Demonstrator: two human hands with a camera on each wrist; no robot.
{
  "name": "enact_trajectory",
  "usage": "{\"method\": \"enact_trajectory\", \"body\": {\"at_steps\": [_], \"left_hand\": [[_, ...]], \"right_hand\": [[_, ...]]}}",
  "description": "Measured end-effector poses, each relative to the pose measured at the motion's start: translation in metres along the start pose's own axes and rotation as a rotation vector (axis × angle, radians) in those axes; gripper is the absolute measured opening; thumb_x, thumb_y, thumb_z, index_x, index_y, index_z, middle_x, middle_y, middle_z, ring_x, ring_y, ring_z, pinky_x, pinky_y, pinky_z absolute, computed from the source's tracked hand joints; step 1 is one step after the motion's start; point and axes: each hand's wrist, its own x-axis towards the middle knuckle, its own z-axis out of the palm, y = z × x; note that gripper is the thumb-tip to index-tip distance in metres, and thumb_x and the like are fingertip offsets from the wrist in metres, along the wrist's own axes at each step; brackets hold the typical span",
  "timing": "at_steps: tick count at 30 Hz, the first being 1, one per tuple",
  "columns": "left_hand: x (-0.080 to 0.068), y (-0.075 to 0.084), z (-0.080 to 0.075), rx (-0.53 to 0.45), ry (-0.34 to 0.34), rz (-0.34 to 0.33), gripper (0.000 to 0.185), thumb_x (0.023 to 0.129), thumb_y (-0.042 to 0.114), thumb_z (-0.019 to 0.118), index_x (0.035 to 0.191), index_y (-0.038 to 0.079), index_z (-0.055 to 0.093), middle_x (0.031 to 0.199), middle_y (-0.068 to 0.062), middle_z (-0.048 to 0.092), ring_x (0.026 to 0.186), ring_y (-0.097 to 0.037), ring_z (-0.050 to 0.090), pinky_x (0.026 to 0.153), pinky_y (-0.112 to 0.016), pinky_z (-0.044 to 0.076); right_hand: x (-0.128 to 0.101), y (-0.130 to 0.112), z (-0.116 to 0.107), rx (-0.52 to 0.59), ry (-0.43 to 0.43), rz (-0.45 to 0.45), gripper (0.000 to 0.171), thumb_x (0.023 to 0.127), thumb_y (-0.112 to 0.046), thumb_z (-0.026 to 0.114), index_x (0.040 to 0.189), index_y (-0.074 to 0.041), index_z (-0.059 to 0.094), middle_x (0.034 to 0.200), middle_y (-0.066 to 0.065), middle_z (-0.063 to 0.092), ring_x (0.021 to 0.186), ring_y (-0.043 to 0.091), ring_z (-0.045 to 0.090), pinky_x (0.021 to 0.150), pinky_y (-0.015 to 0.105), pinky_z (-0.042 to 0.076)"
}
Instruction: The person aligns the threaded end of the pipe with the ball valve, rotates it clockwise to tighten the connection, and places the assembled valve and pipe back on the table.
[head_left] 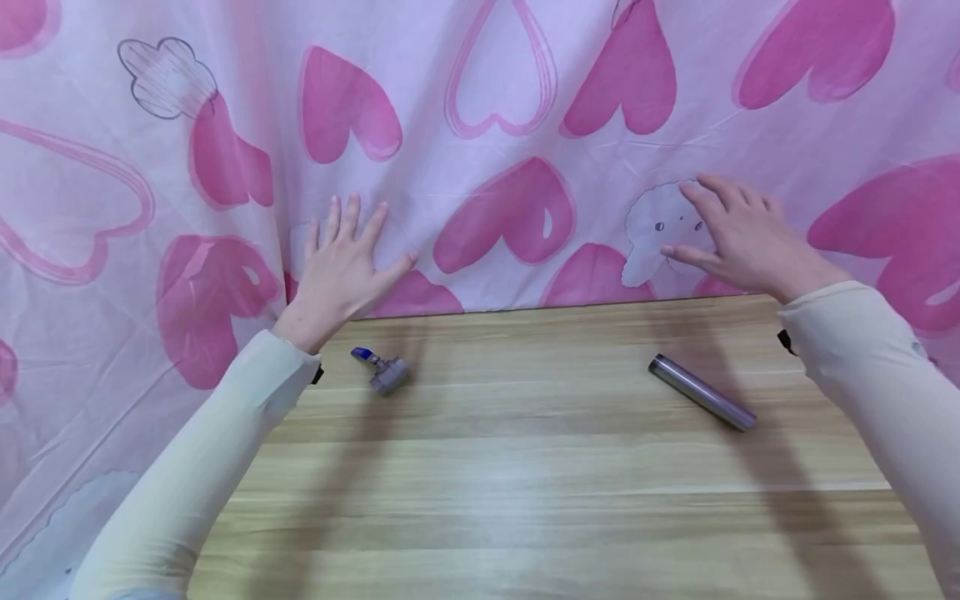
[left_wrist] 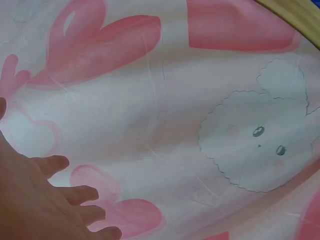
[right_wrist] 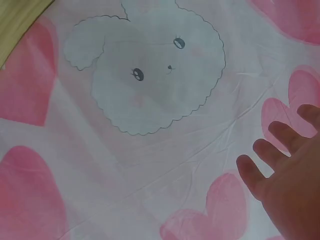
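Note:
In the head view a small grey valve (head_left: pixel 389 375) with a blue lever handle lies at the left of the wooden table (head_left: pixel 480 467). To the right, a grey metal pipe (head_left: pixel 702 392) lies at a slant on the wood. My left hand (head_left: pixel 341 267) is raised beyond the valve with fingers spread and nothing held. Beyond the pipe, my right hand (head_left: pixel 750 237) is up too, its fingers apart and holding nothing. Each wrist view shows the hand's fingers, the left hand (left_wrist: pixel 45 200) and the right hand (right_wrist: pixel 290 170), in front of patterned cloth.
A pink and white curtain (head_left: pixel 495 208) printed with hearts and fluffy animal faces hangs behind the table and along its left side. The table's back edge (head_left: pixel 525 310) meets this cloth. Arm shadows fall across the wood.

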Motion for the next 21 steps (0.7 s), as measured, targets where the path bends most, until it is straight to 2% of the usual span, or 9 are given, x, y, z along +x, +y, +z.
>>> {"method": "enact_trajectory", "body": {"at_steps": [4,9,14,17,21], "left_hand": [[-0.007,-0.007,0.002,-0.026,0.058,-0.001,0.082,0.089,0.073,0.033,0.155,0.026,0.021,0.162,-0.017,0.008,0.15,-0.039,-0.001,0.115,-0.064,0.005],[-0.017,-0.019,0.009,-0.079,0.121,-0.017,0.078,0.09,0.068,0.037,0.151,0.02,0.032,0.158,-0.02,0.021,0.148,-0.04,0.01,0.11,-0.066,0.014],[-0.024,-0.031,0.024,-0.174,0.202,-0.045,0.07,0.092,0.059,0.044,0.144,0.012,0.041,0.149,-0.02,0.035,0.139,-0.038,0.029,0.103,-0.064,0.024],[-0.03,-0.039,0.037,-0.225,0.202,-0.091,0.07,0.093,0.057,0.044,0.14,0.006,0.045,0.142,-0.022,0.042,0.131,-0.04,0.035,0.102,-0.061,0.025],[-0.039,-0.053,0.055,-0.313,0.136,-0.18,0.071,0.094,0.057,0.042,0.131,-0.003,0.051,0.131,-0.025,0.046,0.124,-0.043,0.036,0.104,-0.058,0.024]], "right_hand": [[-0.008,0.003,0.003,-0.009,0.011,-0.002,0.087,0.09,-0.051,0.059,0.155,-0.012,0.016,0.157,0.024,0.017,0.14,0.051,0.017,0.102,0.073,0.016],[-0.015,0.007,0.008,-0.003,0.012,0.025,0.087,0.09,-0.052,0.059,0.154,-0.01,0.018,0.155,0.025,0.02,0.139,0.051,0.019,0.101,0.073,0.017],[-0.021,0.013,0.017,0.036,-0.022,0.064,0.086,0.091,-0.054,0.056,0.154,-0.009,0.018,0.153,0.027,0.021,0.137,0.053,0.017,0.103,0.072,0.013],[-0.028,0.019,0.03,0.067,-0.05,0.097,0.085,0.092,-0.054,0.055,0.153,-0.007,0.021,0.15,0.03,0.024,0.134,0.054,0.018,0.104,0.072,0.012],[-0.04,0.028,0.054,0.1,-0.09,0.138,0.08,0.092,-0.054,0.055,0.149,-0.003,0.029,0.143,0.033,0.031,0.127,0.055,0.025,0.097,0.071,0.02]]}}
